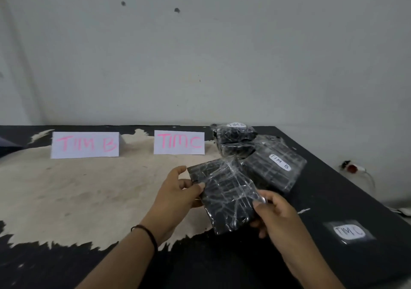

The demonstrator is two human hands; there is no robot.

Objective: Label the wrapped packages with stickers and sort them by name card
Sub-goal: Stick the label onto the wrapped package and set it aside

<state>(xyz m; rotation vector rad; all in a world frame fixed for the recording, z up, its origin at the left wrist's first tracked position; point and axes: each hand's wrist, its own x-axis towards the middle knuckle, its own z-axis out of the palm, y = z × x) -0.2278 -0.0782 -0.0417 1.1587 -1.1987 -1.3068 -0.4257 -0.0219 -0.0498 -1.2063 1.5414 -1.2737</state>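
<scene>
I hold a flat black package wrapped in clear film above the table; no sticker shows on its upper face. My left hand pinches its left edge, thumb on top. My right hand grips its right lower edge. Behind it lies a package with a white "TIM B" sticker. Farther back, a stacked package carries a "TIM A" sticker. A loose "TIM C" sticker lies on its backing at the right. Two name cards stand at the back: "TIM B" and "TIM C".
The table is black with a large worn pale patch in the middle. A white wall rises just behind it. A dark object pokes in at the far left. A cable with a red part hangs off the right edge.
</scene>
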